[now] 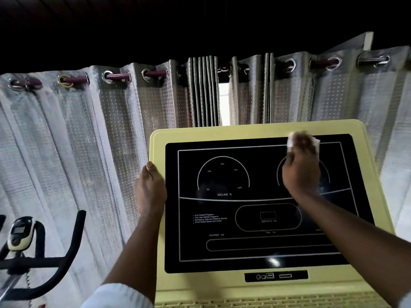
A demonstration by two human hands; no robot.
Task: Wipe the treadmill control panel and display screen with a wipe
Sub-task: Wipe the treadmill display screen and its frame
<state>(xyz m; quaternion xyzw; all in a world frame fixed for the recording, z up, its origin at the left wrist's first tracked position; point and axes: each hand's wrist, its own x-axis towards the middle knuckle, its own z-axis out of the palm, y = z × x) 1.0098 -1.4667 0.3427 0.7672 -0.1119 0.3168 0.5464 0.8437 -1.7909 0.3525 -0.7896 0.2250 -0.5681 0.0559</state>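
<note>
Treadmill panel [262, 130], pale yellow, fills the view from centre to 4 o'clock, and its black screen [262, 165] takes up most of its face. White wipe [315, 144] lies at the screen's 1 o'clock corner, on the thin white border line and above the right dial. Right hand [300, 172] holds the wipe against the glass, with its fingers bent over the top of it. The fingertips are blurred, so the exact grip is unclear. Its forearm crosses the screen from 4 o'clock.

Left hand [150, 190] grips the panel's edge at 9 o'clock. The thumb [151, 166] lies on the yellow front and the fingers are wrapped out of sight behind. A white sleeve [115, 296] shows at 6 o'clock.

The left dial reads "INCLINE %". A dark strip of ports [275, 276] sits in the yellow just below the screen. A silver curtain [89, 141] hangs behind on a rod [117, 77]. An exercise bike [40, 258] stands at 8 o'clock.
</note>
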